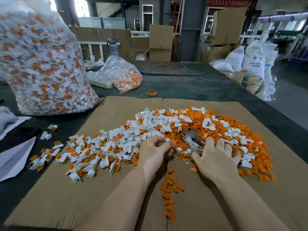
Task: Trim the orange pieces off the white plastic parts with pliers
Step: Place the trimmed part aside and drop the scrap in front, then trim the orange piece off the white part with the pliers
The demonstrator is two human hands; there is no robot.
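Note:
A wide heap of white plastic parts (150,124) and cut orange pieces (216,129) covers the cardboard sheet (116,107). My left hand (155,150) pinches a small white part (168,140) between thumb and fingertips at the heap's near edge. The metal pliers (191,135) lie on the heap just right of that part, jaws pointing away from me. My right hand (216,155) lies over the pliers' handles with fingers spread; whether it grips them is hidden. White parts with orange pieces still attached (86,152) spread to the left.
A tall clear bag (41,64) full of white-and-orange parts stands at the left. A smaller clear bag (123,77) of orange pieces lies behind the cardboard. A strip of orange offcuts (170,194) lies between my forearms. White paper (15,157) sits at the left edge.

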